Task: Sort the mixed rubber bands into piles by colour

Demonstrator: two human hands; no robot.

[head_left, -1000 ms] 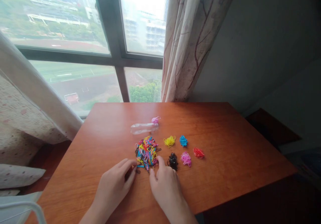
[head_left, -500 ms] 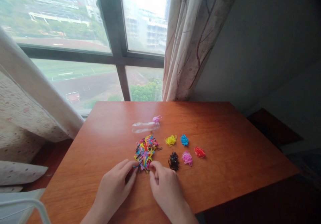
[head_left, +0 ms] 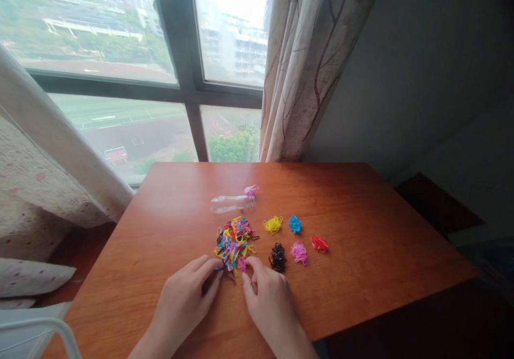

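Both grips are pinched at the near edge of the mixed band pile (head_left: pixel 234 242), left hand (head_left: pixel 185 300) and right hand (head_left: pixel 267 300) working one strand loose. Sorting is judged underway; matching it to a colour cluster, perhaps pink (head_left: pixel 299 253), is called for next.

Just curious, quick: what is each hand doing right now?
Left hand: fingertips on the mixed pile, grip cannot be told.
Right hand: pinching a pink band.
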